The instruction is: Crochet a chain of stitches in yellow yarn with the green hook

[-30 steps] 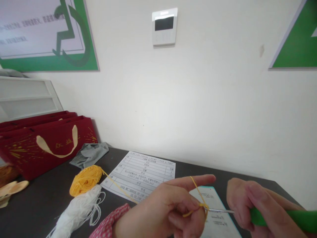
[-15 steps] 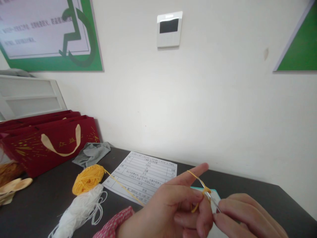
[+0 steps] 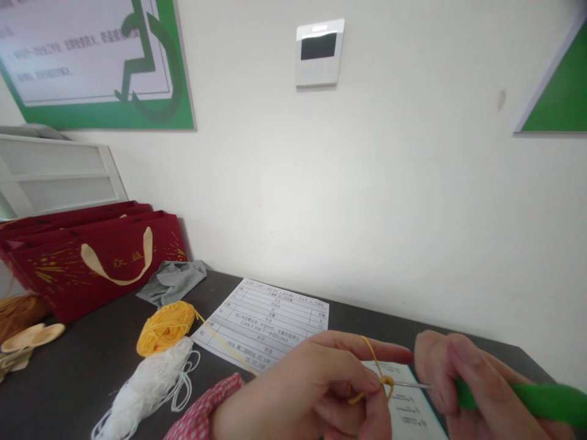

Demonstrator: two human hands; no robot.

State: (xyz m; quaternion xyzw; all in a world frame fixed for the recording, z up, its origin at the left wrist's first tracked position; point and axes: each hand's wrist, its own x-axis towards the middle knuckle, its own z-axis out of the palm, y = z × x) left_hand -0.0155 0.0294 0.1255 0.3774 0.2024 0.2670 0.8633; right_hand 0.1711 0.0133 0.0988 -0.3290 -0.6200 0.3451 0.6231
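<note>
My left hand (image 3: 316, 385) pinches a small loop of yellow yarn (image 3: 387, 381) between thumb and middle finger, its index finger stretched out with the strand over it. In my right hand (image 3: 477, 379) is a crochet hook with a green handle (image 3: 545, 397). The hook's thin metal shaft points left, its tip inside the yarn loop. From the yellow yarn ball (image 3: 166, 329) on the table, a strand runs over the printed sheet toward my left hand. White yarn (image 3: 145, 391) lies beside the ball.
A printed pattern sheet (image 3: 275, 318) lies on the dark table (image 3: 220, 284); another paper (image 3: 406, 406) is under my hands. Red gift bags (image 3: 105, 263), a grey cloth (image 3: 172, 281) and brown yarn (image 3: 21, 315) are at left. The white wall (image 3: 367, 214) rises behind.
My right hand has turned, bringing the green handle into view and the hook's shaft to nearly level. My left index finger has lowered and points right. The view has shifted slightly.
</note>
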